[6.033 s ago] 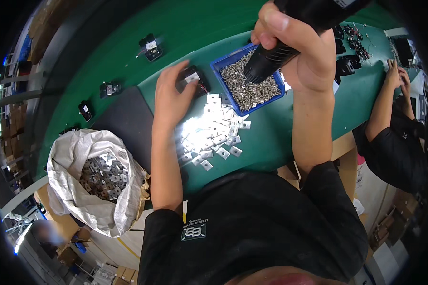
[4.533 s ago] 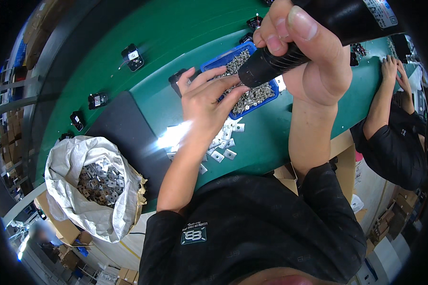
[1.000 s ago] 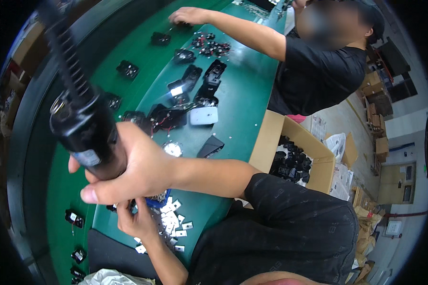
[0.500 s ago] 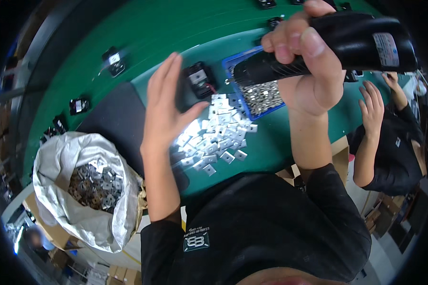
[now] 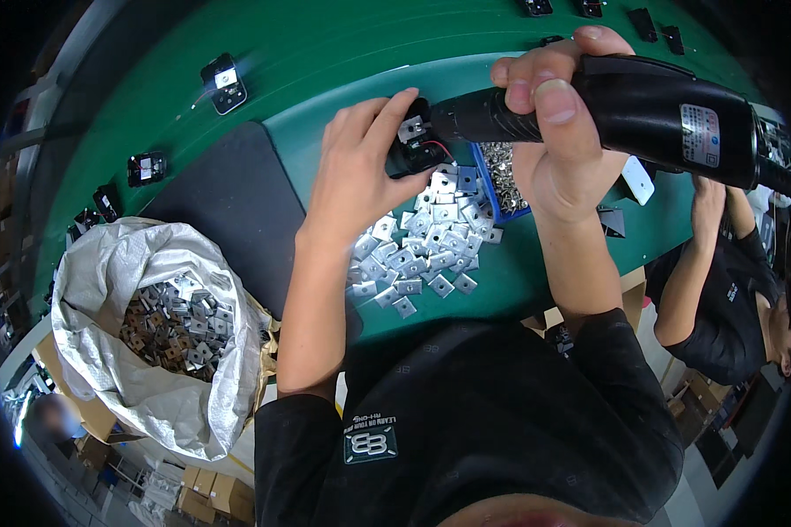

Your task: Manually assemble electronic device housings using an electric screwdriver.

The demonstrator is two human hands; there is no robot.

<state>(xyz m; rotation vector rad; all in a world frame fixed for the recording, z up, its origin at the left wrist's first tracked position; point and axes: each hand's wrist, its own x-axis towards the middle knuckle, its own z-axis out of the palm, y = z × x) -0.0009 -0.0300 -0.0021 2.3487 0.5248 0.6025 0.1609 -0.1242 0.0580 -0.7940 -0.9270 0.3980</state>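
My right hand (image 5: 564, 132) is wrapped round a black electric screwdriver (image 5: 646, 110), held level with its nose pointing left. The nose meets a small black plastic housing (image 5: 424, 158) that has a silver square plate in it and a red wire. The bit itself is hidden. My left hand (image 5: 353, 162) grips the housing from its left side, thumb near the lower edge and fingers at the top. Just below lies a loose pile of silver square plates with holes (image 5: 426, 250). A blue tray (image 5: 511, 216) of small screws (image 5: 503, 176) sits partly behind my right hand.
At lower left, an open white woven bag (image 5: 149, 400) holds many metal pieces. A dark mat (image 5: 237, 193) lies left of my arm. More black housings (image 5: 225, 83) rest on the green surface beyond. A co-worker's hand (image 5: 707, 211) is at right.
My left hand, formerly spread beside the housing, has moved right and closed on it. The screwdriver's nose, apart from the housing before, now reaches it. Housings on the far green surface have shifted.
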